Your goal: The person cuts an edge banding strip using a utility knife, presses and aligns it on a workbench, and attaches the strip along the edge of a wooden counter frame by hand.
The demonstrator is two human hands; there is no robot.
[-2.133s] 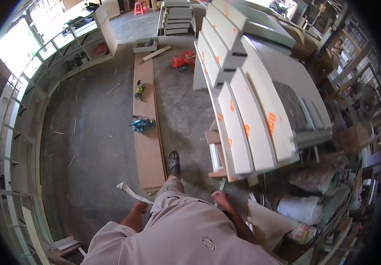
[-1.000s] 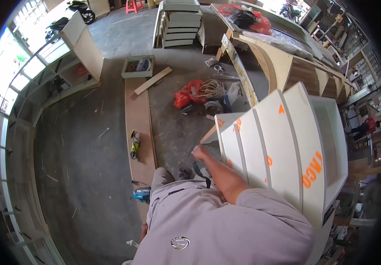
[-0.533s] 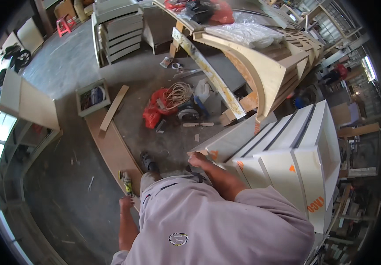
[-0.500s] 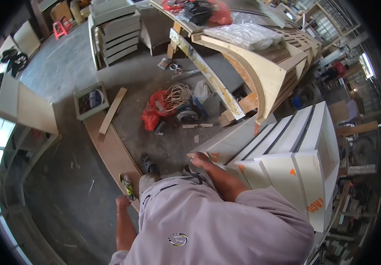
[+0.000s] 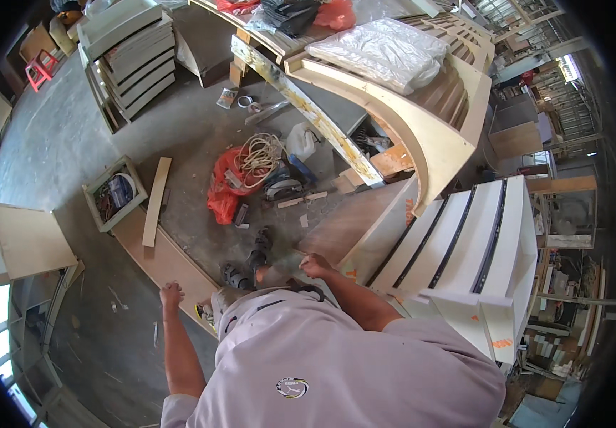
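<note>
The left hand is hanging loosely curled and holding nothing, above a long wooden board on the floor. The right hand is closing its fingers on something thin near a white cabinet; what it is cannot be told. The cabinet is lying tilted, its long axis running away to the upper right. Judging from this, the moving seems only begun. Farther away, a red bag is lying beside a curved wooden frame.

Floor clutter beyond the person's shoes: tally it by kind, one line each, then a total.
Red plastic bag: 1
Coil of pale cord: 1
White plastic jug: 1
Tape rolls: 2
Loose wooden plank: 1
Shallow wooden tray of tools: 1
Total: 7
</note>
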